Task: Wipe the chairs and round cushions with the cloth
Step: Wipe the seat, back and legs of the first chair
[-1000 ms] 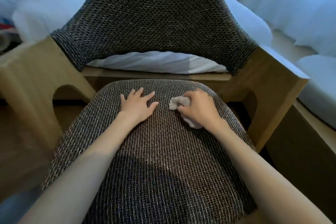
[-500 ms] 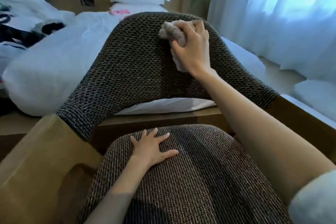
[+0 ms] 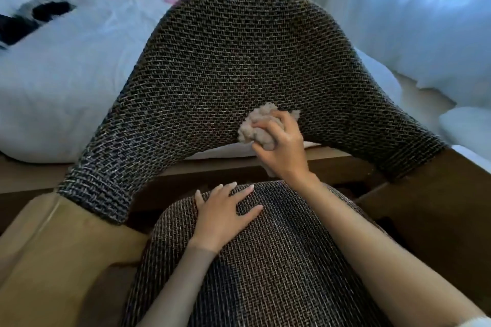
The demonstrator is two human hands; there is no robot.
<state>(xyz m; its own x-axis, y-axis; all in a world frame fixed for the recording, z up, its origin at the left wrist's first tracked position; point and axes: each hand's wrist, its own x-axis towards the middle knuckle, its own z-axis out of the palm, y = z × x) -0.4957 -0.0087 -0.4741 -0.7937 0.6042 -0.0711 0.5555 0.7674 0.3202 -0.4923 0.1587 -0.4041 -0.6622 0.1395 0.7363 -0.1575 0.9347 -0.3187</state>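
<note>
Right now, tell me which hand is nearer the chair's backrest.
Right. The right hand grips the cloth against the lower part of the backrest; the left hand rests flat on the seat cushion, below and in front of it.

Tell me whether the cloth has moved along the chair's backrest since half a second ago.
Yes. The cloth, gripped by the right hand, has gone down the backrest, from its top edge to near its lower edge.
</note>
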